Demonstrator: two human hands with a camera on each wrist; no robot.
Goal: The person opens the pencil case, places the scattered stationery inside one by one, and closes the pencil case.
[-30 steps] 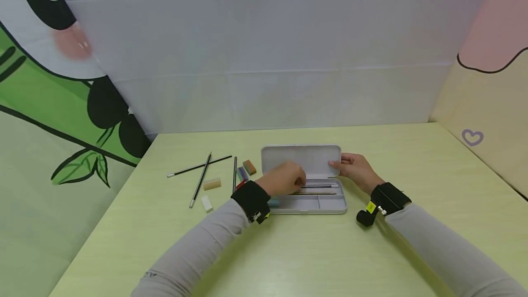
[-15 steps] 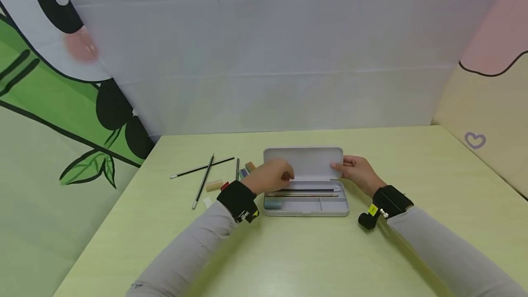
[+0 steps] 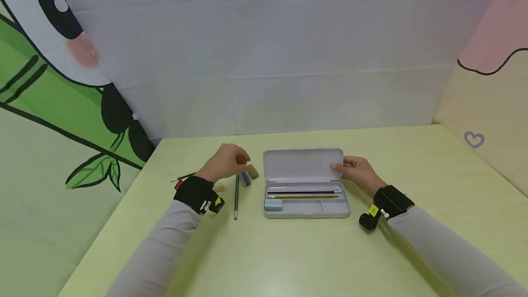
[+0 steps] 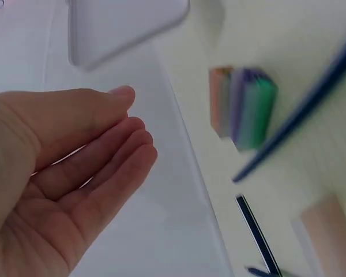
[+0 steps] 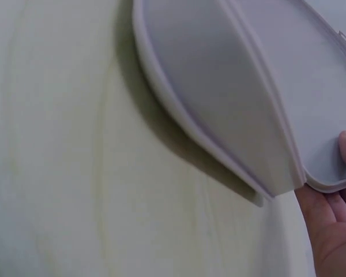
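Note:
My left hand [image 3: 226,162] hovers over the table left of the case. Its fingers are loosely bent with nothing between them, as the left wrist view confirms. Nearest to it are a brown eraser [image 3: 253,171], a purple and green eraser [image 4: 254,109], a dark pencil [image 3: 236,198] and a partly hidden beige eraser [image 3: 218,187]. My right hand [image 3: 358,174] pinches the right edge of the raised lid [image 3: 303,164] of a white pencil case [image 3: 305,215]. Inside the case lie a dark pencil [image 3: 303,192], a golden-brown pencil [image 3: 305,197] and a light blue eraser [image 3: 273,205].
Another pencil [image 3: 183,177] pokes out left of my left hand, mostly covered by hand and wrist. The case's front tray has a divider [image 3: 321,204]. A white wall sheet [image 3: 288,81] hangs behind the table [image 3: 288,255].
My left hand has moved left from above the case to above the loose pencils and erasers. The pencils and blue eraser in the case are now uncovered. My right hand stays on the lid.

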